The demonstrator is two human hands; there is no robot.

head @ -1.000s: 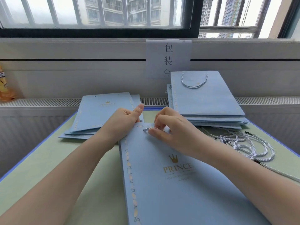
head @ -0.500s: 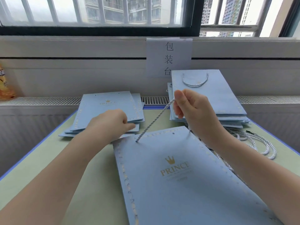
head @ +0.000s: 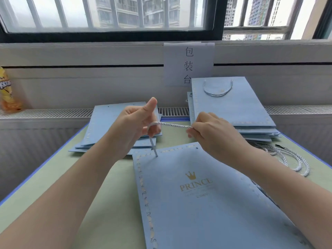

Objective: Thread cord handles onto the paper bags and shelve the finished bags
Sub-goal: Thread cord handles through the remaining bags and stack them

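Bag in front of me [head: 206,203]: matt pale-blue paper, smooth; I see metallic gold foil on the crown, the lettering and the edge border.
Cord [head: 172,124]: twisted rope of white and blue strands, faint sheen, ridged by its twist.
Loose cords at 3 o'clock [head: 294,159]: same twisted rope.
Blank bags at 11 o'clock [head: 115,123]: matt blue paper.
Finished bags at 1 o'clock [head: 233,108]: same paper, rope handle.
Surface [head: 107,194]: I read it as a matt pale-green mat, smooth, blue edge.
Sign [head: 188,64]: plain white paper, matt.
Packet at 9 o'clock [head: 8,90]: glossy yellow wrapper.
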